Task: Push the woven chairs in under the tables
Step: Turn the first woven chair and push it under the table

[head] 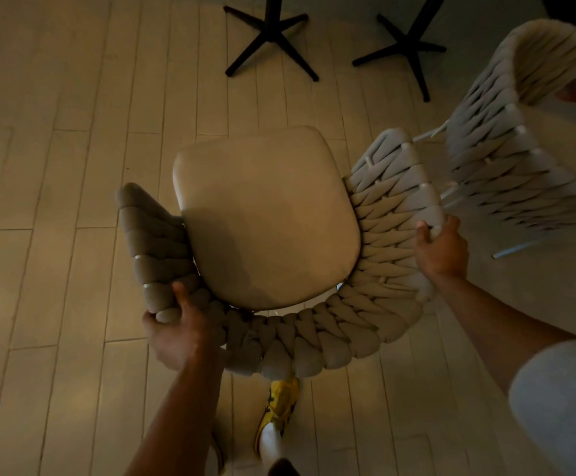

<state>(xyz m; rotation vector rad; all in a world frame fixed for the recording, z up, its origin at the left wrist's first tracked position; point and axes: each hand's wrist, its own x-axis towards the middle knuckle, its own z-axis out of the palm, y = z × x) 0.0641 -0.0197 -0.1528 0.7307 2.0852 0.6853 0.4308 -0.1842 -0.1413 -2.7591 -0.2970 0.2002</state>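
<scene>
The person wears a pale sleeve, yellow black-marked shoe, white sock.

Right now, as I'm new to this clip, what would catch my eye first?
The woven chair with its pale cushion fills the centre, and both hands grip its rim: the left hand at lower left, the right hand at the right. Two black table bases stand at the top, and a second chair sits at far right.

Left hand, right hand: curled grips.
</scene>
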